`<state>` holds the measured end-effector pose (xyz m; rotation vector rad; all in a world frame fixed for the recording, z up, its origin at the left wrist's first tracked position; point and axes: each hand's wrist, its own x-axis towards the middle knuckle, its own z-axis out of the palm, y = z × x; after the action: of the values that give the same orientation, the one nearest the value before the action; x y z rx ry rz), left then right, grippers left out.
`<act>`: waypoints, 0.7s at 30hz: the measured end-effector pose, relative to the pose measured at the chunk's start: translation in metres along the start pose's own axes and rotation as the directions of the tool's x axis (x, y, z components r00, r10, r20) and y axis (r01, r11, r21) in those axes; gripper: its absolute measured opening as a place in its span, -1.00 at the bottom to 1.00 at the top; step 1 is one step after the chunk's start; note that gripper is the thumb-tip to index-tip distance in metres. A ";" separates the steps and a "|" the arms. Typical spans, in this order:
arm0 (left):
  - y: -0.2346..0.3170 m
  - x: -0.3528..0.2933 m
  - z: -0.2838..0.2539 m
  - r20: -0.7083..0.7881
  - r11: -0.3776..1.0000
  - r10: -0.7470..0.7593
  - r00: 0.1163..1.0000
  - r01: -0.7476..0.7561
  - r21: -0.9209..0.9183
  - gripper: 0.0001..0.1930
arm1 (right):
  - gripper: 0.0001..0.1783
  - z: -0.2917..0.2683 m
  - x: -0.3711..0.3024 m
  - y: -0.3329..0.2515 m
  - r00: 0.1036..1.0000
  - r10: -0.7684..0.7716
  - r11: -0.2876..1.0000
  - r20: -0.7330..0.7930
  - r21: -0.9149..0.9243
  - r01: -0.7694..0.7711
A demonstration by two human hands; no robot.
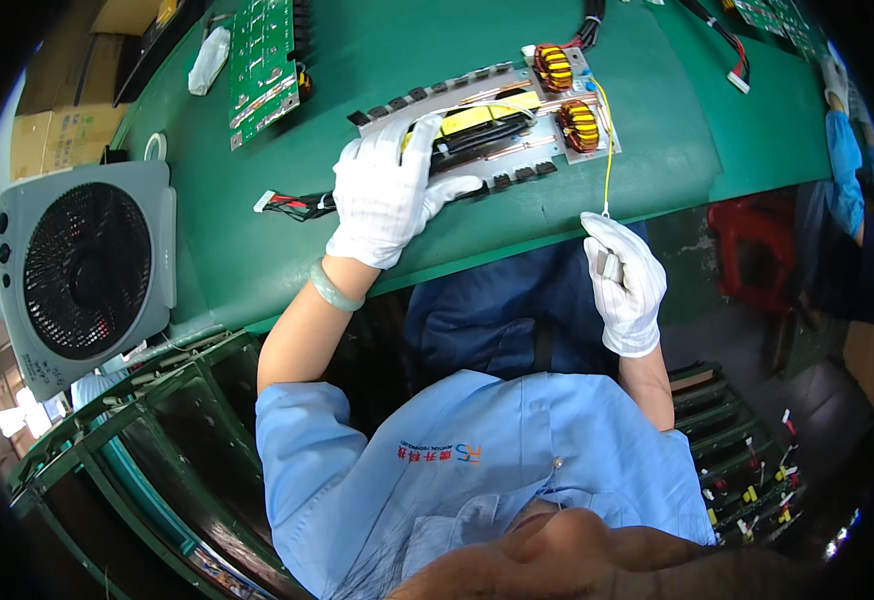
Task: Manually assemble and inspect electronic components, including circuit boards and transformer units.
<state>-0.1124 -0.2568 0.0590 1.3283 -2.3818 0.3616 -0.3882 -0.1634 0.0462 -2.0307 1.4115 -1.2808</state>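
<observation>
My left hand (385,190), in a white glove, grips the left end of a circuit board assembly (549,155) lying on the bench. Its fingers reach over a long yellow-wrapped part (487,116), and the thumb lies along the near edge. Two coils with yellow and dark windings (580,127) stand at the board's right end. From there a thin yellow wire (609,165) runs down to my right hand (625,285), also gloved. That hand is closed on the wire's end, beyond the bench edge. A small grey metallic piece (609,266) shows against its fingers.
A green mat (657,90) covers the bench. A grey box fan (92,270) stands at the left, near cardboard boxes (62,140). Another green circuit board (265,75) lies at the far left. Cables with connectors (732,60) lie far right, where another person's blue sleeve (843,160) shows.
</observation>
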 end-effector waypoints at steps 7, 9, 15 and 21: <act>0.024 0.032 -0.033 0.109 1.000 -0.007 0.994 0.006 0.003 0.06 | -0.67 -0.011 -0.016 -0.002 0.989 0.051 0.998 -0.138 0.046 -0.045; 0.043 0.042 -0.028 0.159 1.000 0.021 0.987 -0.018 -0.017 0.15 | -0.66 -0.013 -0.019 0.002 0.983 0.096 0.990 -0.154 0.114 -0.079; 0.062 0.055 0.005 0.123 1.000 0.021 0.992 -0.021 0.002 0.11 | -0.63 -0.020 -0.021 0.005 0.986 0.093 0.986 -0.140 0.149 -0.072; 0.056 0.060 0.014 0.075 0.998 0.048 0.996 -0.051 0.033 -0.08 | -0.61 -0.016 -0.026 0.009 0.985 0.132 0.975 -0.109 0.193 -0.109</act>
<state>-0.1916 -0.2786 0.0713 1.3217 -2.4843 0.3755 -0.4086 -0.1416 0.0363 -1.7440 1.3863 -1.4455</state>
